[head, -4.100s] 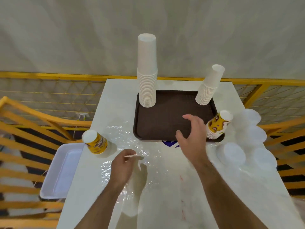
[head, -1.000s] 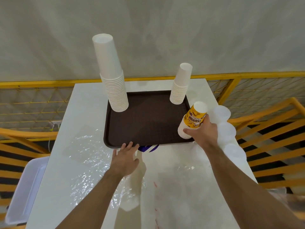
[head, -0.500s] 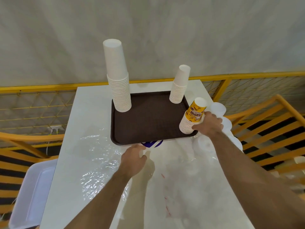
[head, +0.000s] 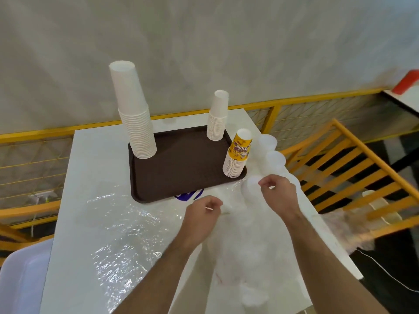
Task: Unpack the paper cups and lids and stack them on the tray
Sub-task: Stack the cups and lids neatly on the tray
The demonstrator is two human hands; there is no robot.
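A dark brown tray point(head: 181, 171) lies on the white table point(head: 95, 168). On it stand a tall stack of white cups point(head: 136, 123) at the back left, a shorter white stack point(head: 217, 118) at the back right, and a stack of yellow printed cups point(head: 238, 157) at the front right corner. Wrapped translucent lids point(head: 274, 158) lie in a row just right of the tray. My right hand point(head: 280, 196) has curled fingers that pinch the clear wrap at the nearest lids point(head: 250, 189). My left hand point(head: 201, 220), in front of the tray, pinches a thin white stick point(head: 209, 208).
Crumpled clear plastic film point(head: 118, 234) covers the near left of the table. A blue-printed scrap point(head: 188, 194) peeks from under the tray's front edge. A white tub point(head: 20, 279) sits below the table at left. Yellow railings point(head: 340, 164) surround the table.
My right hand has let go of the yellow cup stack, which stands on the tray, and moved down to the wrapped lids. My left hand has shifted right, toward the right hand.
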